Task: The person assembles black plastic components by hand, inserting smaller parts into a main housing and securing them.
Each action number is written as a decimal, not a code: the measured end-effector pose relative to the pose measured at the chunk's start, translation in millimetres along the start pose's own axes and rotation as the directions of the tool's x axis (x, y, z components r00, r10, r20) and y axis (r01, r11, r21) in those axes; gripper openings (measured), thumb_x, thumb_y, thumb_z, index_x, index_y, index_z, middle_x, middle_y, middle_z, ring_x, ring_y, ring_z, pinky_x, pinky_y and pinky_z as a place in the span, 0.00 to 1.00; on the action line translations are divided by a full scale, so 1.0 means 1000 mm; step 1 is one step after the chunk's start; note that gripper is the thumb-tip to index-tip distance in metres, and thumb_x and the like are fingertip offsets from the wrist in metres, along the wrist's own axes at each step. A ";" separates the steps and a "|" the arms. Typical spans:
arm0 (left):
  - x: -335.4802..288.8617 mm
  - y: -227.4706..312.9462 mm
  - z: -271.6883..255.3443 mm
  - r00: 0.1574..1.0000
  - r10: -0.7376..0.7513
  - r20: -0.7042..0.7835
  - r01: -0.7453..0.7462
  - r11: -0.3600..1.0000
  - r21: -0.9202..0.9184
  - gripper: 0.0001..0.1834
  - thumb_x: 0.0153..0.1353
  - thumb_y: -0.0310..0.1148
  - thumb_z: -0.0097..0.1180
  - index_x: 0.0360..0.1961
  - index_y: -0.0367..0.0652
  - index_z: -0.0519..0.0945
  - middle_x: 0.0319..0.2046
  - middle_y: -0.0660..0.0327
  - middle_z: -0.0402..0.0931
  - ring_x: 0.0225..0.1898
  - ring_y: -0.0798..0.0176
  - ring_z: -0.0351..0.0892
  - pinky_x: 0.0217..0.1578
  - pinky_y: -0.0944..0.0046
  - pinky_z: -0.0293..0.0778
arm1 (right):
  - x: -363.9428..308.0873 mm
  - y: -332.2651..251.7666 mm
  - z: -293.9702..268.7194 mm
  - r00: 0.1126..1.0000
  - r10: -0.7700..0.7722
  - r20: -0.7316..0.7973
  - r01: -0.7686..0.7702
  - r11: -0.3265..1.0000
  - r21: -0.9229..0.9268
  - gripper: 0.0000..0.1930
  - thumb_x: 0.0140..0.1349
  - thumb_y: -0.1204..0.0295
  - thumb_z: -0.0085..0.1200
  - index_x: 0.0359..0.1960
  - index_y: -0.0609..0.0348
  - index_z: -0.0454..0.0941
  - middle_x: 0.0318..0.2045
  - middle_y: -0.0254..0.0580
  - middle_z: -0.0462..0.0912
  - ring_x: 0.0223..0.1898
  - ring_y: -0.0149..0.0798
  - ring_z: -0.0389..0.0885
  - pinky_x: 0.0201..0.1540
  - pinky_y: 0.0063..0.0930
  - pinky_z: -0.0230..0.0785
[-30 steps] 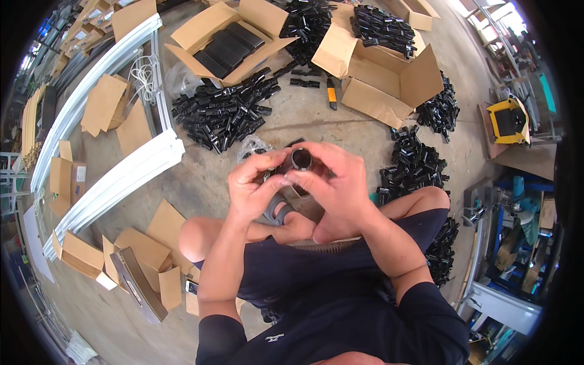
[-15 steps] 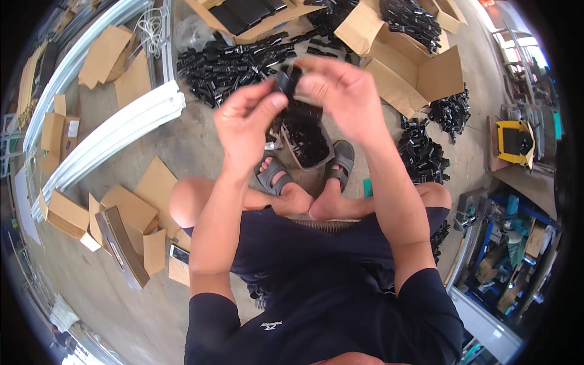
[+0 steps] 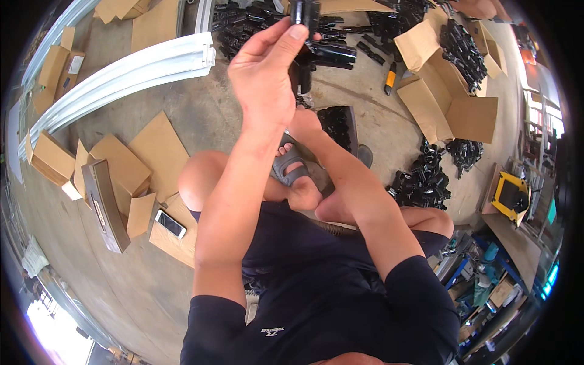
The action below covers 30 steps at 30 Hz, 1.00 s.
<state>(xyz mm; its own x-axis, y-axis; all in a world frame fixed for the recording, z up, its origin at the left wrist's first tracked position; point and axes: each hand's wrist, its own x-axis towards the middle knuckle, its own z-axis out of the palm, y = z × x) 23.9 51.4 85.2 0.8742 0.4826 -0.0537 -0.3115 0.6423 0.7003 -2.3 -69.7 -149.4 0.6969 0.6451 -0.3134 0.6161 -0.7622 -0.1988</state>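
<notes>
My left hand (image 3: 264, 76) is raised at the top centre, thumb and fingers closed on a black tubular plastic part (image 3: 305, 15). More black pieces (image 3: 331, 56) show just below and right of it; whether they join the held part, I cannot tell. My right hand (image 3: 304, 125) is lower, beside my left wrist and above my sandalled foot. Its knuckles look bent, but the fingertips are hidden. Right of that hand, a container (image 3: 355, 129) between my feet holds small dark bits.
Black part piles lie ahead and at right (image 3: 423, 176). An open cardboard box (image 3: 450, 100) stands ahead right, near a yellow-and-black tool (image 3: 390, 79). White rails (image 3: 128, 79), cartons (image 3: 121, 176) and a phone (image 3: 171, 224) are at left. Another person's bare limb (image 3: 480, 9) shows far right.
Both hands were together at a dark part. The left has risen with a black part; the right has dropped down and left behind the left wrist. The view has shifted right.
</notes>
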 end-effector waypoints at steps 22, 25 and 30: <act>0.009 -0.049 -0.016 0.951 -0.280 -0.134 0.279 0.960 -0.027 0.11 0.67 0.25 0.62 0.49 0.31 0.82 0.42 0.49 0.85 0.41 0.56 0.87 0.46 0.59 0.84 | -0.014 -0.010 -0.012 0.981 0.097 -0.169 -0.003 0.875 0.484 0.10 0.62 0.72 0.53 0.37 0.63 0.85 0.35 0.55 0.86 0.38 0.57 0.85 0.45 0.47 0.79; 0.003 -0.048 -0.008 0.937 -0.328 -0.123 0.315 0.943 -0.111 0.08 0.64 0.20 0.64 0.44 0.31 0.82 0.37 0.54 0.86 0.38 0.58 0.87 0.42 0.62 0.84 | -0.041 0.002 -0.059 0.882 0.411 -0.231 -0.124 0.676 0.727 0.06 0.59 0.74 0.61 0.34 0.63 0.85 0.33 0.57 0.84 0.37 0.59 0.84 0.42 0.45 0.77; -0.017 -0.062 0.001 0.936 -0.344 -0.069 0.341 0.938 -0.054 0.09 0.63 0.20 0.65 0.44 0.30 0.81 0.37 0.53 0.85 0.37 0.58 0.88 0.40 0.63 0.85 | -0.093 0.053 -0.142 0.702 0.710 -0.053 -0.022 0.097 0.995 0.09 0.65 0.78 0.60 0.45 0.65 0.86 0.33 0.34 0.87 0.28 0.24 0.79 0.33 0.20 0.73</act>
<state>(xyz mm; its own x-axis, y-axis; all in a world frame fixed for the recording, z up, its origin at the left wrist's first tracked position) 28.8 2.4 43.1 0.9003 0.2715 -0.3403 -0.0141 0.7995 0.6005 17.2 -162.2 1.3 0.9463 -0.0849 -0.3120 -0.3214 -0.1425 -0.9362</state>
